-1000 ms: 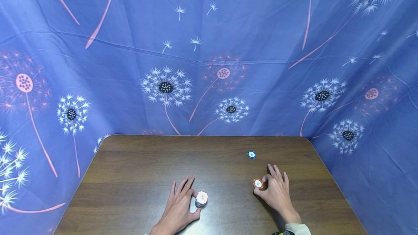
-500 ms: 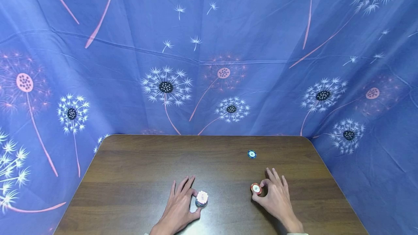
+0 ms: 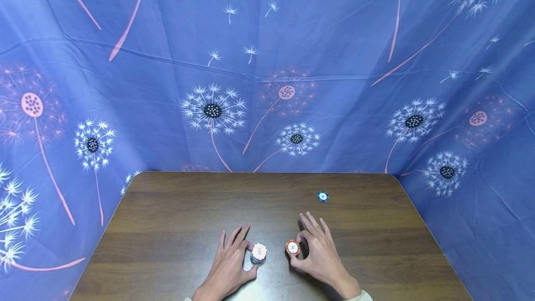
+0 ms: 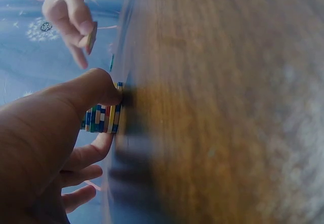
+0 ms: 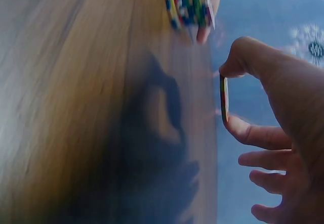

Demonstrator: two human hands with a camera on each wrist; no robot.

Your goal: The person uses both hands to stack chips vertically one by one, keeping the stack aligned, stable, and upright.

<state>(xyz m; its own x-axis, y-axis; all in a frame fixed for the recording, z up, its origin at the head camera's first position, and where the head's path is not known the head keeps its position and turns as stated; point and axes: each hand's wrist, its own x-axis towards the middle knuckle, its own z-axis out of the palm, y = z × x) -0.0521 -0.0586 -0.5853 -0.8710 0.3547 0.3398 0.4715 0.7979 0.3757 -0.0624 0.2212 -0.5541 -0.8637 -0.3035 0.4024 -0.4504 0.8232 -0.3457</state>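
Observation:
A stack of poker chips [image 3: 258,252] with a white chip on top stands on the table. My left hand [image 3: 227,264] grips its sides between thumb and index finger. In the left wrist view the stack [image 4: 104,118] shows blue, green, red, yellow and white edges. To the right of the stack, my right hand [image 3: 319,252] pinches a single red poker chip [image 3: 293,247] by its rim, the other fingers spread out. The right wrist view shows this chip [image 5: 224,98] edge-on, held above the table. Part of the stack's side is hidden by my left thumb.
A blue poker chip [image 3: 322,196] lies flat near the back right of the brown wooden table [image 3: 188,199]. Blue cloth with dandelion prints [image 3: 259,36] hangs behind the table and along both sides.
My right hand has moved left with the red poker chip, coming close to the stack. My left hand and the stack have stayed put. The blue chip has not moved.

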